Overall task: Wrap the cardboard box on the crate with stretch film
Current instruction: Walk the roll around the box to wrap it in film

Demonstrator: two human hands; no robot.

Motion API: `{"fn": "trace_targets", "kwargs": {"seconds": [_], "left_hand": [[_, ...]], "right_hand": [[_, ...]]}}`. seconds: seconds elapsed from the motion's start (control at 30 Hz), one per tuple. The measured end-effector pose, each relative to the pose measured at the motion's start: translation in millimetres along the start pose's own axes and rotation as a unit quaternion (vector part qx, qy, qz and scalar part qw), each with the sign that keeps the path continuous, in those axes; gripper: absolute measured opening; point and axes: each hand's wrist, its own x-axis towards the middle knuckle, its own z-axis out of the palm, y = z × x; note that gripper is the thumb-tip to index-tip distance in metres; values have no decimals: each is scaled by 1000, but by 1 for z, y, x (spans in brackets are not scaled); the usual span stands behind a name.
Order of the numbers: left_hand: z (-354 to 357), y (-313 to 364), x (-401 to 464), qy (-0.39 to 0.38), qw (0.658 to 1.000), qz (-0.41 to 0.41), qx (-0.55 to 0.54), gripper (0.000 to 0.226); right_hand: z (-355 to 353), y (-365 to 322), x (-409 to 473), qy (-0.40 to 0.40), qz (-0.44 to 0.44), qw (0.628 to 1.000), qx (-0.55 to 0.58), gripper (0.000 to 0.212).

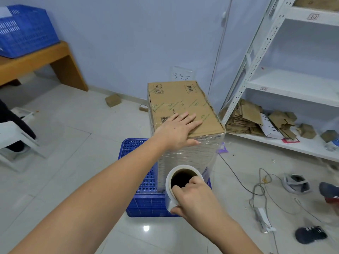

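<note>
The left hand (178,130) lies flat with straight fingers on the cardboard box (185,107), which stands on the blue crate (145,200) (film already clings to its sides), while at five o'clock the right hand (196,197) grips the stretch-film roll (174,191).

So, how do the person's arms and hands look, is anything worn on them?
Both forearms are bare as far as the picture shows: no sleeve is in view. The left hand and the right hand wear no gloves, and no ring, watch or bracelet shows. The fingernails look short and unpainted.
</note>
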Motion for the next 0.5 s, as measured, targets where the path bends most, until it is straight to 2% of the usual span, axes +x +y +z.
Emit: {"fn": "trace_targets", "kwargs": {"seconds": [0.1,0.23,0.33,0.4,0.47,0.5], "left_hand": [[-1,1,0,-3,1000,-2,3,83],[-2,0,0,-6,1000,-5,4,84],[-1,1,-1,-7,1000,-7,8,84],[-2,1,-1,-6,1000,-7,7,84],[-1,2,-2,-9,1000,-13,2,84],[-3,-2,-2,-4,1000,3,3,84]], "right_hand": [[5,-8,-3,-15,14,1000,2,45],[4,-18,-2,9,79,997,-5,31],[4,-18,2,10,126,992,6,49],[-3,-17,3,14,121,993,2,60],[-4,-18,1,-28,98,995,-13,58],[-7,-25,5,-34,113,993,-25,56]]}}
